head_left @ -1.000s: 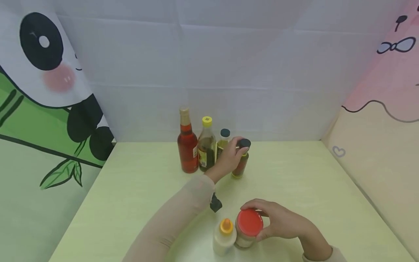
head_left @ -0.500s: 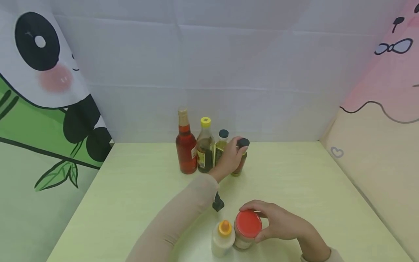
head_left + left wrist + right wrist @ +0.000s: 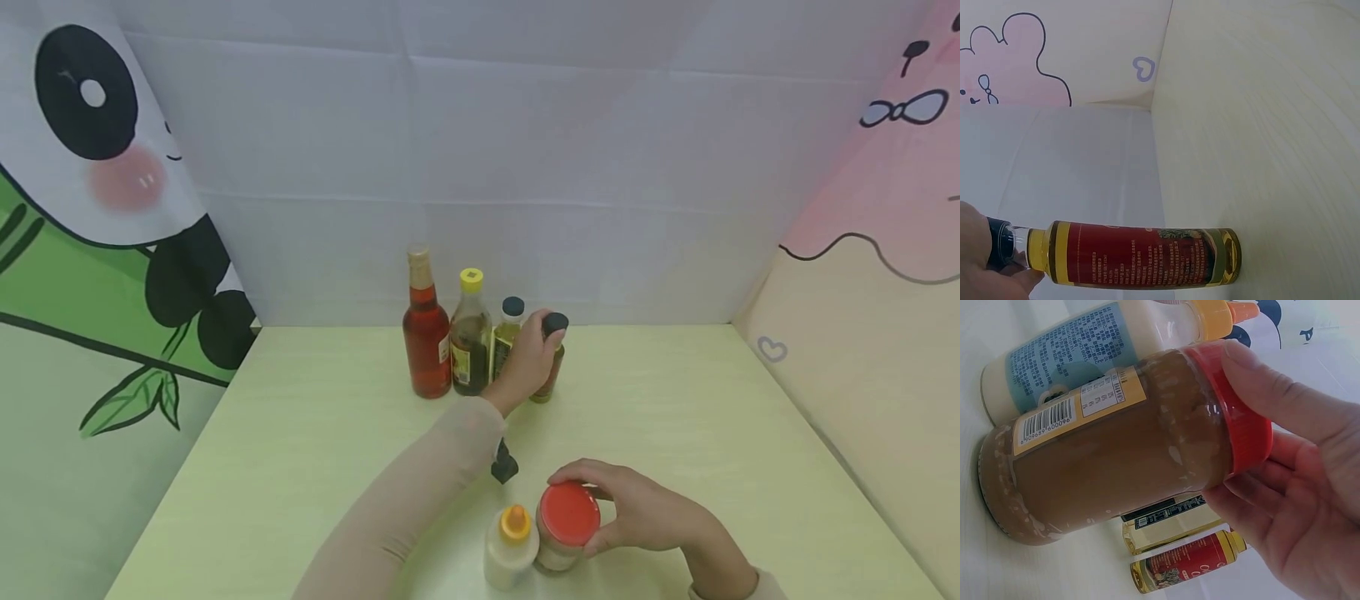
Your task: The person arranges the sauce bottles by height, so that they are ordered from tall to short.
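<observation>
My left hand (image 3: pixel 531 358) holds a small oil bottle (image 3: pixel 1141 256) by its dark cap and neck, fingers and thumb around the top. The bottle has a red label and yellow oil; its base meets the table at the right end of a row of bottles. My right hand (image 3: pixel 645 510) grips a jar of brown paste (image 3: pixel 1116 437) around its red lid (image 3: pixel 568 512), thumb on one side and fingers on the other. Standing against the jar's left side is a squeeze bottle (image 3: pixel 508 557) with a yellow-orange nozzle top and pale contents.
Along the back wall stand a tall red bottle (image 3: pixel 428 350), a yellow-capped bottle (image 3: pixel 470 342) and a dark-capped oil bottle (image 3: pixel 504 342), partly hidden by my left hand. A black object (image 3: pixel 504 465) shows by my left wrist. Printed cloth walls border the pale yellow table (image 3: pixel 315 400).
My left hand has shifted the small oil bottle slightly left, closer to the row. My right hand keeps its hold on the jar. The head view has shifted a little.
</observation>
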The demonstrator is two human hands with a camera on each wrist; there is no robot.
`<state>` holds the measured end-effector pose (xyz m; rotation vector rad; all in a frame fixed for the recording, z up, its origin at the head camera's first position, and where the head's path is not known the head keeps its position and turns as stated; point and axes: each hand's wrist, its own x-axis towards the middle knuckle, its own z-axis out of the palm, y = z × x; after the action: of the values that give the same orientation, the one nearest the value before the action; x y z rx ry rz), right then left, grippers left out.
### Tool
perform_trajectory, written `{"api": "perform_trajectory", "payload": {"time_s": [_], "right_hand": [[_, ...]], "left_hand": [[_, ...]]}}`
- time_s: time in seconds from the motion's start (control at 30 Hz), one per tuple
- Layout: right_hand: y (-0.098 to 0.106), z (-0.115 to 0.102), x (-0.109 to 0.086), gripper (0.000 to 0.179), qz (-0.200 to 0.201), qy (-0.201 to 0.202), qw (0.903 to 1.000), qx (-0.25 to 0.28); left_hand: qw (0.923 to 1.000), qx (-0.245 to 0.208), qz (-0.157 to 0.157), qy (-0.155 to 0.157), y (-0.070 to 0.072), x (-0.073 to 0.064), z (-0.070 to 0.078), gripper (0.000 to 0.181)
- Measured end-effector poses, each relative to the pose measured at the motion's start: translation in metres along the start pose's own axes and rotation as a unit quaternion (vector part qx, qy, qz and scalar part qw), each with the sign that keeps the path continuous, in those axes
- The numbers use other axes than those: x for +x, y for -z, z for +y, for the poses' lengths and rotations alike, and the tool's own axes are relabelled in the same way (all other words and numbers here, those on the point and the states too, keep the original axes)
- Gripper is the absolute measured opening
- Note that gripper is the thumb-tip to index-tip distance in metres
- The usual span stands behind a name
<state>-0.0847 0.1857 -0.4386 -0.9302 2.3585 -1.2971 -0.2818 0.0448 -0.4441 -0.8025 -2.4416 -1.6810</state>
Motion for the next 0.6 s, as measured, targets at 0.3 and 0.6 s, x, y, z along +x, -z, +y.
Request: {"api": "perform_trajectory", "payload": {"time_s": [0.3, 0.6], "right_hand": [[-0.0005, -0.0004, 0.0000, 0.062, 0.002, -0.001, 1.0000, 0.001], [-0.0005, 0.0001, 0.0003, 0.062, 0.000, -0.008, 1.0000, 0.003]], "left_hand": [[0.9989, -0.009, -0.010, 0.044, 0.0015, 0.0045, 0.0018, 0.045], [0.9977, 0.011, -0.020, 0.064, 0.0042, 0.0080, 0.0062, 0.047]]}}
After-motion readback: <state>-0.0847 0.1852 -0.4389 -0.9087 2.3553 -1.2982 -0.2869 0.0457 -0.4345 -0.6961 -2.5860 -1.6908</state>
